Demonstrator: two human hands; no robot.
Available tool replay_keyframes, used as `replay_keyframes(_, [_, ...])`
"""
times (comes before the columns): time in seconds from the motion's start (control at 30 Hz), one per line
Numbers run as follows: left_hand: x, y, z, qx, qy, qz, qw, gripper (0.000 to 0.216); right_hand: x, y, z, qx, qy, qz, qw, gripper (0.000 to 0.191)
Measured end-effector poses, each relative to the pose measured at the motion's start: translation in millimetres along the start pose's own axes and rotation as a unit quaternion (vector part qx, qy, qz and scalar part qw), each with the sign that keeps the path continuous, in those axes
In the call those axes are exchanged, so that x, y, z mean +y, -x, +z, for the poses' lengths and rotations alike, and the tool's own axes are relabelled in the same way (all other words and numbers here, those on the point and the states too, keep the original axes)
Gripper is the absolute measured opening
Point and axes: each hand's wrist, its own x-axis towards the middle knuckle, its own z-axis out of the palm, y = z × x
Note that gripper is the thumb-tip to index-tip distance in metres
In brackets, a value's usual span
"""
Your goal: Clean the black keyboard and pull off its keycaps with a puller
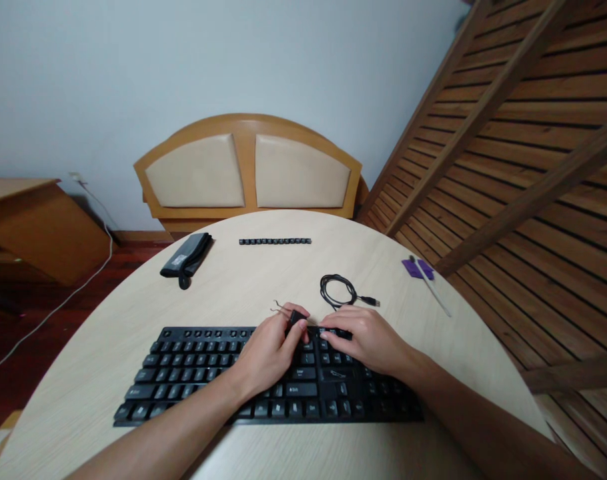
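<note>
A black full-size keyboard [203,373] lies in front of me. Along its top row, several key positions on the left show bare, without caps. My left hand [271,347] is closed over the upper middle of the keyboard, gripping a wire keycap puller [295,318] by its black handle. The puller's thin wire prongs [277,307] stick out to the left, past my fingers. My right hand [366,337] is closed just to the right, thumb and fingers pinched at the keyboard's top edge. What lies between those fingertips is too small to make out.
A row of black keycaps [275,241] lies at the table's back. A dark folded pouch [186,255] rests at left. The coiled USB cable [338,288] sits behind my right hand. At right, a thin pale stick or brush [433,288] lies across a purple cloth [412,269].
</note>
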Motion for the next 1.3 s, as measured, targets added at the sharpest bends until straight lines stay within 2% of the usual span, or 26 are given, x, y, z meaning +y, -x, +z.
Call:
replay_keyframes(0.33, [-6.2,-0.4,1.6,0.013,0.026,0.000,1.000,0.025,0.1,0.6,0.2,0.001,-0.001,-0.001,1.000,0.017])
replay_keyframes(1.3, [-1.7,-1.4,0.6,0.016,0.010,-0.002,1.000,0.026,1.7,0.6,2.4,0.002,-0.003,-0.001,1.000,0.017])
